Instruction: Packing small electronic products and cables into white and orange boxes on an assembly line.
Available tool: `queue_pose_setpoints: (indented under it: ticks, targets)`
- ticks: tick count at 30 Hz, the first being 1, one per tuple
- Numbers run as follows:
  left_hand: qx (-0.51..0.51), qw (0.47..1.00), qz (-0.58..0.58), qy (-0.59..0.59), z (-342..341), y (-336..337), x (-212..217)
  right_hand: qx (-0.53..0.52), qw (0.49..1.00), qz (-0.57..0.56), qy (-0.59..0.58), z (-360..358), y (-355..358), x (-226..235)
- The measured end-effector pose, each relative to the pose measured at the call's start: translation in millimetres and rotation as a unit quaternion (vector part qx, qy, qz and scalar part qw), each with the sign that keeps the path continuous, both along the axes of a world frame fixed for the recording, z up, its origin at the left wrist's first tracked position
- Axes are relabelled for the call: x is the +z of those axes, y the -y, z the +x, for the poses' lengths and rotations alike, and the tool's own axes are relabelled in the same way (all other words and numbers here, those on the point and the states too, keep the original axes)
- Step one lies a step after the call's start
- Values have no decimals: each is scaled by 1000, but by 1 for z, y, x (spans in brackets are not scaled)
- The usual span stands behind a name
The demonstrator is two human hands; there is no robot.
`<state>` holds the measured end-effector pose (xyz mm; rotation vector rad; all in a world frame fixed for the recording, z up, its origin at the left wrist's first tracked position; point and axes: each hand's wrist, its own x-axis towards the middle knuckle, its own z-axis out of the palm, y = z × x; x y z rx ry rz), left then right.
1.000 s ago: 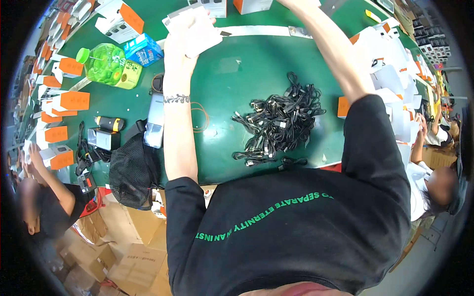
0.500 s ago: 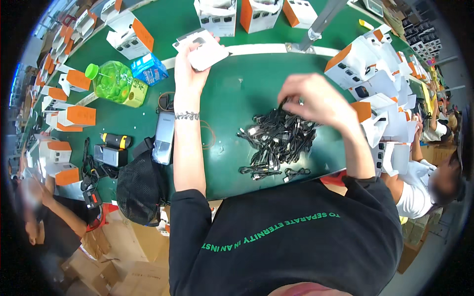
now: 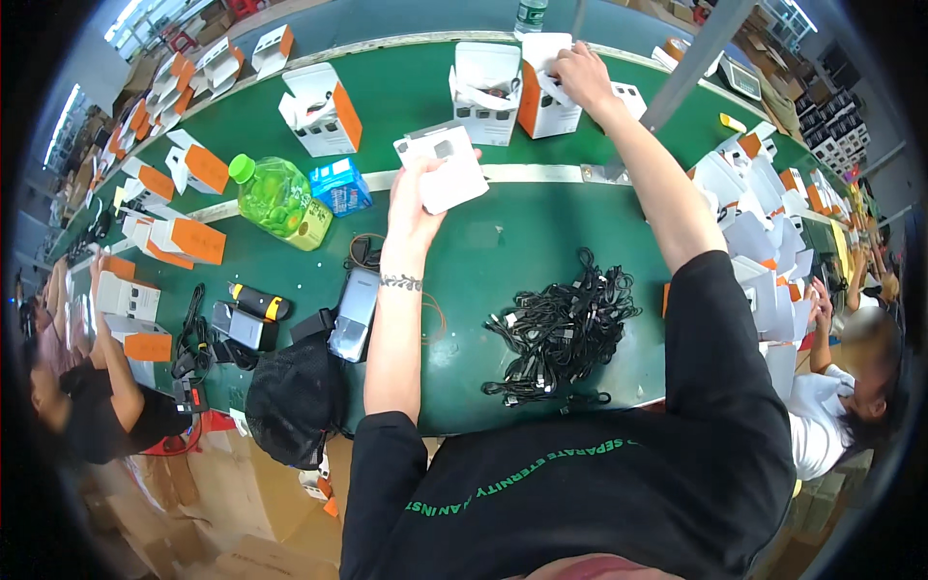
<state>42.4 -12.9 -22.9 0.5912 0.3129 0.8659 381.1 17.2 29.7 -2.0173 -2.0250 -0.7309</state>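
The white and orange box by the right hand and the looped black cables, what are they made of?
The box looks like smooth thin cardboard: flat sides, crisp edges. The black cables seem coated in slightly shiny plastic or rubber, bending into loops.

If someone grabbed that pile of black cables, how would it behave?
The pile of black cables would probably flop, as its thin cords bend into loops. Lifting one bundle could drag others, since they overlap in a tangle.
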Motion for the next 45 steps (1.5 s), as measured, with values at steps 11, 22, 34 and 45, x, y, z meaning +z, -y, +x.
queue_pose_setpoints:
  ticks: [11, 22, 34, 45]
  targets:
    - [14, 988, 79, -131, 2, 17, 11, 132, 952, -32, -276, -144, 96, 57]
    - [26, 995, 49, -84, 0, 6, 6, 29, 974, 140, -176, -77, 49, 89]
    - [47, 996, 24, -67, -7, -5, 2, 117, 949, 250, -153, -71, 59, 88]
    - [33, 996, 37, -79, -5, -3, 0, 36, 988, 113, -103, -51, 55, 68]
